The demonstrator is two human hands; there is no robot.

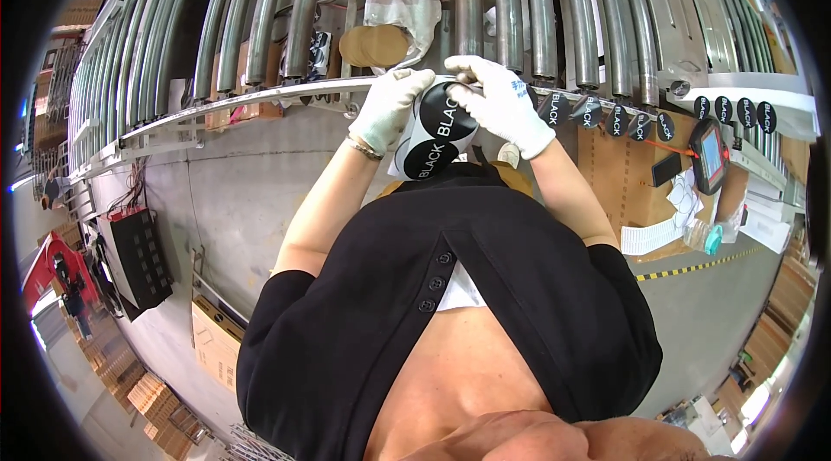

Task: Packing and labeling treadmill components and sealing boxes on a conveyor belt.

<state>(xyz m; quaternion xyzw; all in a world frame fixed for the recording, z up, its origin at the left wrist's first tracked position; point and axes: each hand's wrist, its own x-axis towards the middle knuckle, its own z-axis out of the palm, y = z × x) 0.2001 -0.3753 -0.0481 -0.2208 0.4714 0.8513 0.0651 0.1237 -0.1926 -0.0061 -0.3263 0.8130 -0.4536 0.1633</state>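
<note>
A pale backing strip of large round black stickers (426, 160) with white lettering hangs between my hands, in front of the conveyor's near rail. My left hand (389, 108), in a white glove, pinches the strip at its upper left edge. On the other side my right hand (504, 102), also gloved in white, has its thumb and fingers bent over the upper right edge. Part of the top sticker is hidden behind the right fingers. Another row of smaller-looking black round stickers (615, 121) hangs along the rail to the right of my right hand.
Steel conveyor rollers (468, 6) run away from me beyond the rail (260, 99). Brown cardboard discs (381, 46) lie beneath them beside crumpled white plastic. At right, a handheld device with a screen (711, 156) and a black phone-like object (666, 170) rest on a carton (610, 175).
</note>
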